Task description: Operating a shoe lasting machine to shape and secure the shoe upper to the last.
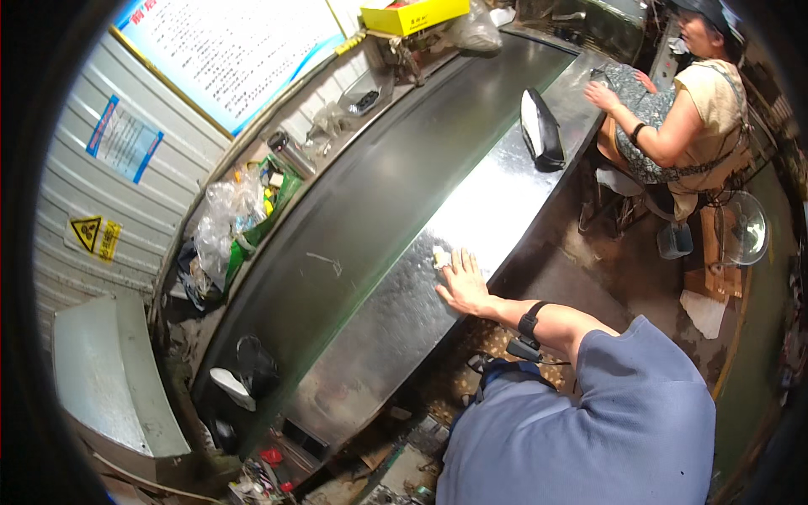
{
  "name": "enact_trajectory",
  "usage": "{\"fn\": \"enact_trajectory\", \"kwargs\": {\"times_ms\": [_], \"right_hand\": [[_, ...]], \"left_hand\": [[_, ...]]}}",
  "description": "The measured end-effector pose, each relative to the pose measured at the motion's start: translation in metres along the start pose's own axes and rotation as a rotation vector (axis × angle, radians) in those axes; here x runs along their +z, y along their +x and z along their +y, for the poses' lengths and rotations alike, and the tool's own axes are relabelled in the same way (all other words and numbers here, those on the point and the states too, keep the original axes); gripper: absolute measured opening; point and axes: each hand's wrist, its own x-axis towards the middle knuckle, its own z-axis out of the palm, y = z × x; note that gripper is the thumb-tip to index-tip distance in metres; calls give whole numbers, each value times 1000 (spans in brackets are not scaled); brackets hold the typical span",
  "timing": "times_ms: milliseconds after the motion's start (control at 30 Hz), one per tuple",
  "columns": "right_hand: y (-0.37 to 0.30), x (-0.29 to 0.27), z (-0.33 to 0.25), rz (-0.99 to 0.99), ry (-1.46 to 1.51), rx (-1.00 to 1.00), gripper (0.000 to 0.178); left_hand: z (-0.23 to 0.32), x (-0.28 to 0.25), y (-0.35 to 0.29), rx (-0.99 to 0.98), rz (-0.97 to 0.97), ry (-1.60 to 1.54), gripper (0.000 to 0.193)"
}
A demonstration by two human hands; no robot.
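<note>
My right hand (465,284) lies palm down on the shiny metal ledge (353,370), fingers spread and stretched out. A small crumpled whitish scrap (439,257) is at its fingertips; whether it is cloth or paper I cannot tell. A black strap circles my right wrist. My left hand is out of view. Farther along the ledge lies a black shoe (549,139) with a white sole, tipped on its side. Another black shoe (231,387) with a pale sole sits at the near left end of the dark conveyor belt (337,198).
A seated co-worker (703,118) at the far right has both hands near the ledge's end. Along the wall runs a shelf with plastic bags (227,219), a metal flask (290,151) and a yellow box (412,15). A pale metal housing (118,374) stands at the left.
</note>
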Motion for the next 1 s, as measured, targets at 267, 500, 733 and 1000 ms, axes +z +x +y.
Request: {"fn": "enact_trajectory", "kwargs": {"times_ms": [267, 500, 733, 1000], "right_hand": [[7, 1, -3, 4, -123, 13, 66], [6, -3, -12, 45, -146, 61, 63], [4, 2, -10, 69, -102, 77, 55], [1, 2, -9, 64, -83, 79, 57]], "left_hand": [[-4, -81, -28, 973, 648, 883, 56], [75, 91, -49, 998, -50, 378, 55], [167, 266, -80, 885, -504, 164, 53], [193, 323, -95, 743, -714, 128, 52]]}}
